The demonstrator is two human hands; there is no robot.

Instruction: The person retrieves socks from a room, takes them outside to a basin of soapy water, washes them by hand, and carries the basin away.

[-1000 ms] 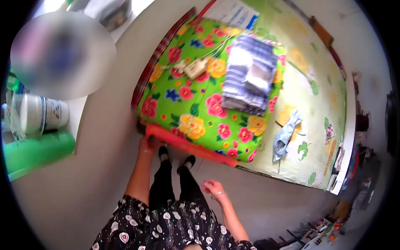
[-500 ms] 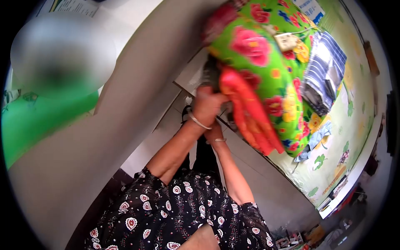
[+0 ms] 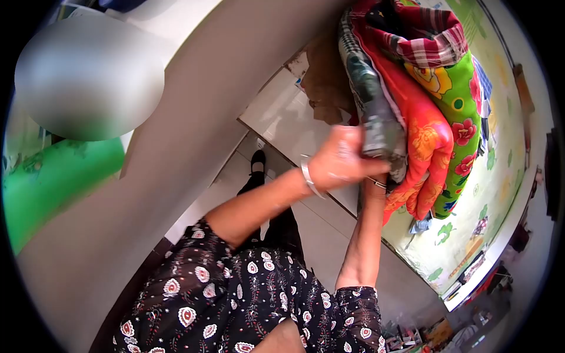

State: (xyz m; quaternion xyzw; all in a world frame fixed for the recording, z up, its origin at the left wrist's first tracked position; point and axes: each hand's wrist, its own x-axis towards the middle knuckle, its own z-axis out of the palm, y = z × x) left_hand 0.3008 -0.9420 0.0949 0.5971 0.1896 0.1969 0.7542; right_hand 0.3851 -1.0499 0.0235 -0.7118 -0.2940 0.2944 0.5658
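My left hand (image 3: 336,160), a bracelet at its wrist, is closed around the lower end of a dark grey-green cloth (image 3: 374,109), slightly blurred. Close beside it, my right hand (image 3: 378,175) reaches up to the same cloth; the cloth and my left hand hide its fingers. Against the dark cloth hangs a red cloth with orange flowers (image 3: 426,132). Behind that is a green floral quilt (image 3: 462,117), with a red-and-white plaid cloth (image 3: 432,44) folded over at the top.
A brown cloth or bag (image 3: 329,79) lies left of the pile. The bed or table edge, under a leaf-patterned cover (image 3: 447,253), runs diagonally on the right. At left, a person in green (image 3: 65,179) is beyond a grey partition (image 3: 194,112). Assorted items crowd the lower right.
Both hands have moved right and slightly down, the left with the dark cloth in it. The cloth pile has shifted right and turned, showing more plaid and red cloth.
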